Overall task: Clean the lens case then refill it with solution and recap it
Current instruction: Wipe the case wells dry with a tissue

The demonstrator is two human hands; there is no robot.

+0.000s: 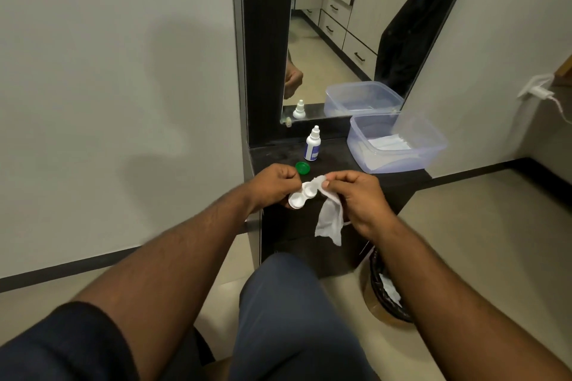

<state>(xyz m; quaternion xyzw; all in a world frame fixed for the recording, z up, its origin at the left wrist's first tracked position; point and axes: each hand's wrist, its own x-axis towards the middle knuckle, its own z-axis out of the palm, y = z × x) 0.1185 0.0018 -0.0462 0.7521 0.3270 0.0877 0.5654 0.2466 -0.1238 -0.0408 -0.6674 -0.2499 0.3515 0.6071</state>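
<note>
My left hand (272, 184) grips a white lens case (301, 196) by its left side, above the front edge of a dark counter (340, 164). My right hand (356, 195) pinches a white tissue (329, 218) and presses its end into the case's right well; the rest hangs down. A green cap (302, 168) lies on the counter just behind my hands. A small white solution bottle (312, 145) with a blue label stands upright behind it, capped.
A clear plastic tub (399, 145) holding white tissues sits at the counter's right. A mirror (356, 25) leans against the wall behind. A bin lined with a black bag (387, 291) holding used tissue stands on the floor below right. My knee is below.
</note>
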